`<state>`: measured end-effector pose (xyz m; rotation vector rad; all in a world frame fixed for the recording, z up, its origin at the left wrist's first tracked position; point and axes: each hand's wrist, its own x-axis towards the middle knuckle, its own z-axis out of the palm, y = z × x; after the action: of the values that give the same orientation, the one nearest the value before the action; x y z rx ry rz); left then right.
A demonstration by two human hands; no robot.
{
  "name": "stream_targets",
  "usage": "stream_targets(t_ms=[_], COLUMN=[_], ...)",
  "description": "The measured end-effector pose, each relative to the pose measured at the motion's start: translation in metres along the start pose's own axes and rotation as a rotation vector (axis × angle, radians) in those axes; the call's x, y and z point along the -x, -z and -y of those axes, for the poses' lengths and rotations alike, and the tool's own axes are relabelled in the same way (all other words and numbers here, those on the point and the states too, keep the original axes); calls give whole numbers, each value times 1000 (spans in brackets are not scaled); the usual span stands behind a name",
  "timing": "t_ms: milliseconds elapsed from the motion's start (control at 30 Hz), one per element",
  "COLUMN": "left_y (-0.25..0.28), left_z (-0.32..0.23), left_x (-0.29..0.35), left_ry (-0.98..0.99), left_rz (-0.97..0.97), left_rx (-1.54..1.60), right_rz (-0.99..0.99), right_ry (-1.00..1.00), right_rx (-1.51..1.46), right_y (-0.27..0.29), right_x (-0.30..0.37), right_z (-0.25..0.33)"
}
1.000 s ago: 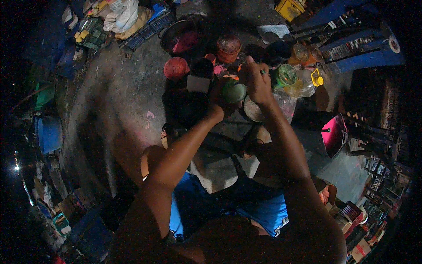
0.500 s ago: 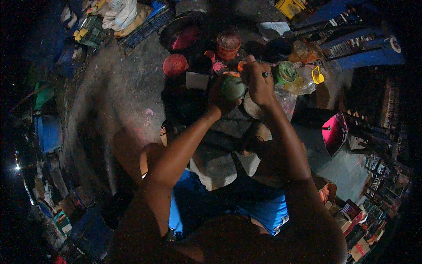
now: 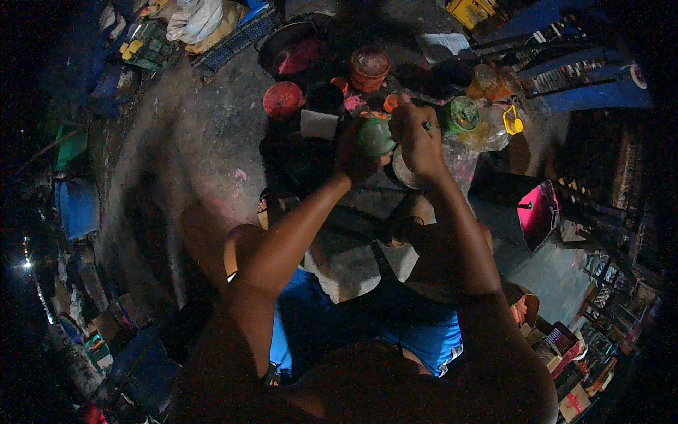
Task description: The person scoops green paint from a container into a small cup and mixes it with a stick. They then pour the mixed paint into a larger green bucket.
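Observation:
In front of me, my left hand [image 3: 357, 157] is wrapped round a rounded, dull green object [image 3: 375, 136], which could be a cup or a ball; its exact kind cannot be made out. Close against its right side is my right hand [image 3: 419, 138], with fingers curled closed and a ring on one finger. Whatever those fingers hold is hidden. A pale round thing [image 3: 404, 172] shows partly beneath the right hand. Just beyond the hands lie a small orange cup [image 3: 390, 103] and bright pink material [image 3: 353, 103]. Left of the green object stands a pale grey block-like piece [image 3: 319, 124].
Beyond my hands are a red tub [image 3: 284, 99], an orange-red bucket [image 3: 369, 68] and a dark basin [image 3: 265, 53] with pink inside. To the right sit a green container [image 3: 463, 114] and a clear jug with a yellow handle [image 3: 513, 120]. A pink piece [image 3: 537, 214] stands farther right.
The green object has tilted or turned slightly in my left hand. My right hand has shifted a little down and its fingers have moved; the whole view has shifted slightly.

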<state>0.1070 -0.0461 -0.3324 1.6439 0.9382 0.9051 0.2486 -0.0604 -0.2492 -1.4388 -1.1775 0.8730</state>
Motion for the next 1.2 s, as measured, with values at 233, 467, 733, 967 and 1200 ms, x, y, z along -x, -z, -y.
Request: stream_targets(t_ms=[233, 467, 733, 967, 1200], left_y=[2, 3, 9, 8, -6], left_z=[-1, 7, 5, -12, 42], left_x=[2, 0, 6, -2, 0], left_ry=[-111, -286, -146, -65, 41], left_rz=[-103, -95, -132, -97, -91], left_rx=[-137, -199, -183, -191, 572], right_rz=[66, -3, -127, -91, 8], right_ry=[-250, 502, 826, 640, 381], right_rx=[-228, 398, 681, 604, 271], right_y=[-1, -3, -39, -45, -29], right_x=[6, 19, 8, -28, -47], right_z=[24, -26, -9, -25, -48])
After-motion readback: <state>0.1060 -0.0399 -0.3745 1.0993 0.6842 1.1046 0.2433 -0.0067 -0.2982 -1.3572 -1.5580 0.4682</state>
